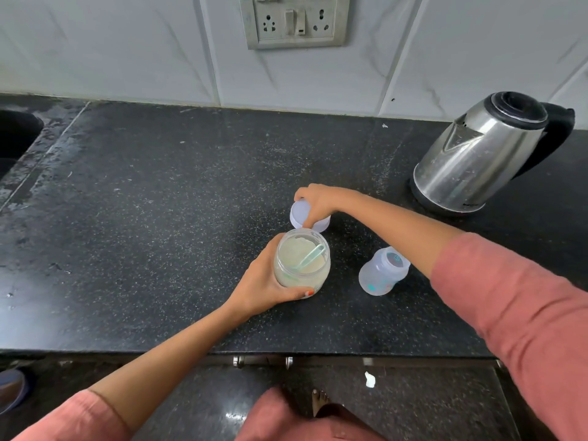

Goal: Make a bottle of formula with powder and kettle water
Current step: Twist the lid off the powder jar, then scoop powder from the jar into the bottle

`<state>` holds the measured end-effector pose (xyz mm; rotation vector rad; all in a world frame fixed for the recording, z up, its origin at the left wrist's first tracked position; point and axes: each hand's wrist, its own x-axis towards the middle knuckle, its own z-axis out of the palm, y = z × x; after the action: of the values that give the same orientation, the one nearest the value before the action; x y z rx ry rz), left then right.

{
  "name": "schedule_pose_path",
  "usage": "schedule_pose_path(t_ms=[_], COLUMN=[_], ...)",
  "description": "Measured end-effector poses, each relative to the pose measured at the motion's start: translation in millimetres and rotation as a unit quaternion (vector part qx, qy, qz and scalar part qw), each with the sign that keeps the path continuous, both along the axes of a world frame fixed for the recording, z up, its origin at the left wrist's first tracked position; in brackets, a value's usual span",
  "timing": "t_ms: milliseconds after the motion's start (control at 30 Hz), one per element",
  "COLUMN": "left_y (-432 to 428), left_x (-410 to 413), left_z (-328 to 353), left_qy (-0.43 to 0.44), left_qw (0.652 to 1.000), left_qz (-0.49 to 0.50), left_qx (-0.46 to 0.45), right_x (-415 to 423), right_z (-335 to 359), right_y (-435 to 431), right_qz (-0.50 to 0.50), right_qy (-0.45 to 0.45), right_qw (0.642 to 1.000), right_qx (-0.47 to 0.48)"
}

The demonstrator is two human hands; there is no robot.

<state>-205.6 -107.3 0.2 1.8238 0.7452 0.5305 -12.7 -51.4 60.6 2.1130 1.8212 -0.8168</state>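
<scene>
A clear jar of pale formula powder (299,265) stands open on the black counter (159,218), with a light green scoop (310,257) lying in the powder. My left hand (264,286) is wrapped around the jar's side. Just behind the jar, my right hand (318,203) grips the jar's white lid (299,214), which rests on or just above the counter. A translucent baby bottle (383,270) with no cap stands open to the right of the jar, untouched. The steel kettle (483,154) sits at the back right, lid shut.
A dark sink (16,135) lies at the far left. A switch and socket plate (294,20) is on the tiled wall behind. The counter's front edge runs above a cabinet with metal handle fittings (262,361).
</scene>
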Motion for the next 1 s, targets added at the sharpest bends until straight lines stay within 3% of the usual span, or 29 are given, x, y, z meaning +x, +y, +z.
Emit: schedule_pose_path(t_ms=[433,667,800,1000], left_y=[2,2,2,0], left_x=[1,1,1,0], left_z=[-2,-3,-2,-1], left_qy=[-0.007,-0.006,-0.003,-0.001], left_qw=[1.0,1.0,1.0,1.0], left_qz=[-0.004,-0.006,-0.004,-0.004], left_qx=[0.009,0.011,0.008,-0.006], right_x=[3,12,9,-13], right_z=[-28,8,41,65], right_y=[15,-3,-30,-76], right_qz=[0.028,-0.016,-0.053,-0.055], right_qy=[-0.034,0.026,0.11,0.195], right_qw=[0.999,0.997,0.98,0.963], right_qx=[-0.014,0.069,0.154,0.18])
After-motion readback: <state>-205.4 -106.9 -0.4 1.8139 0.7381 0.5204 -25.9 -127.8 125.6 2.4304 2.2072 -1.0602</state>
